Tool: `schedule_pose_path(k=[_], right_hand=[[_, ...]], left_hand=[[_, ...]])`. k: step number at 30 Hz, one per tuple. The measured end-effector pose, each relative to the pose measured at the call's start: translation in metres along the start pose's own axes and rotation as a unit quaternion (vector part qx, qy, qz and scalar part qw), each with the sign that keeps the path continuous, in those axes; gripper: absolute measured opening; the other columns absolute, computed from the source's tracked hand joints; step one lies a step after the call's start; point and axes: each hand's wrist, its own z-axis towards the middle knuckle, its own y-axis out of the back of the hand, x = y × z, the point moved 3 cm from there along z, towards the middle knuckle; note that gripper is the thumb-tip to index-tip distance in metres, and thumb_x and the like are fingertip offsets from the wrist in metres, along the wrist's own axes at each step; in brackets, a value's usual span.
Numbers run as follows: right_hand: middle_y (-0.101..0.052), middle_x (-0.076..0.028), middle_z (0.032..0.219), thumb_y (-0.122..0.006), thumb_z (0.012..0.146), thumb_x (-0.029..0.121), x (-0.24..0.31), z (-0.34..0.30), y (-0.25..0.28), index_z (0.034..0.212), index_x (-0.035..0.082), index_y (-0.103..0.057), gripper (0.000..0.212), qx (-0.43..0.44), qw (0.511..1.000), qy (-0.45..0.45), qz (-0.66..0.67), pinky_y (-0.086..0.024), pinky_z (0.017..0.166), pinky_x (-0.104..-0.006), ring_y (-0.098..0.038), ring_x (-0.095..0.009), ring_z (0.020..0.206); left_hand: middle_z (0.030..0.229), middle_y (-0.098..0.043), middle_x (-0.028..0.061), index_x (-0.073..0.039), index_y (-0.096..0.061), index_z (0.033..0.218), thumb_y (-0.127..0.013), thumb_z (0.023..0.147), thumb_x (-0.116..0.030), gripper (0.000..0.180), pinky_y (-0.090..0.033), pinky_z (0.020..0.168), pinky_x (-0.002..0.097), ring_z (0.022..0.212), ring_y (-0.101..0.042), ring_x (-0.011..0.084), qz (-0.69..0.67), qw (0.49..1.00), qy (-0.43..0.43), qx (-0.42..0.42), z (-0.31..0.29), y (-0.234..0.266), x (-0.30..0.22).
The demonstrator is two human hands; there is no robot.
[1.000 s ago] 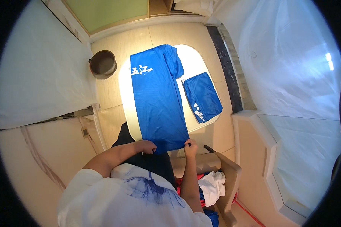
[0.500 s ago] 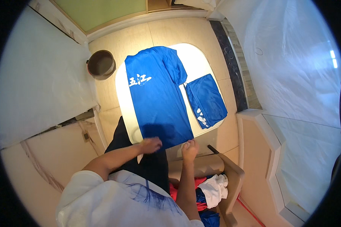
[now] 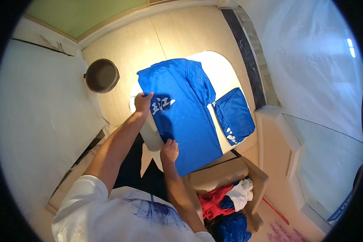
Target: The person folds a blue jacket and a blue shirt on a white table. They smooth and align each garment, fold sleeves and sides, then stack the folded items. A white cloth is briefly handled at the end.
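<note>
A blue T-shirt [image 3: 189, 125] with white lettering lies lengthwise on a white, round-cornered table [image 3: 224, 66], folded so that a sleeve shows along its right side. My left hand [image 3: 143, 102] pinches the shirt's left edge beside the lettering. Lower on the same edge, the curled fingers of my right hand [image 3: 170, 151] close on the fabric; their tips are partly hidden. To the right of the shirt rests a folded blue garment [image 3: 235, 115] with white print, and neither hand touches it.
A dark round bucket [image 3: 102, 76] stands on the floor beyond the table's left side. Close by on my right is a tan armchair [image 3: 215, 177] holding red clothing [image 3: 213, 201], a white cloth [image 3: 242, 190] and blue fabric [image 3: 234, 228]. Plastic sheeting [image 3: 310, 48] hangs at the right.
Both hands have gone from the shirt's near hem to its left edge, the left hand farther up. The view has shifted, so the table appears lower and more to the right.
</note>
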Motion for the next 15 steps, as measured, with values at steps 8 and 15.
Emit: schedule_pose_path(k=[8,15], right_hand=[[-0.059,-0.013,0.086,-0.063,0.072,0.007,0.001,-0.012,0.01,0.084,0.006,-0.054,0.015,0.087,0.995,-0.031,0.042,-0.054,0.067,-0.044,-0.061,-0.034,0.081],[-0.064,-0.015,0.091,-0.068,0.078,0.017,-0.009,0.04,0.045,0.093,0.0,-0.059,0.024,0.06,0.977,-0.11,0.17,-0.053,0.072,-0.0429,-0.064,-0.033,0.082]], left_hand=[[0.089,-0.066,0.0135,0.0,-0.063,0.101,-0.069,0.084,-0.019,0.026,-0.051,0.075,0.0374,0.081,-0.064,0.0249,0.199,0.979,-0.049,0.001,-0.012,0.063,0.008],[0.104,-0.058,0.0137,-0.005,-0.056,0.104,-0.066,0.086,-0.008,0.021,-0.046,0.09,0.0372,0.105,-0.055,0.0265,0.23,0.922,-0.308,-0.057,-0.005,0.081,-0.042]])
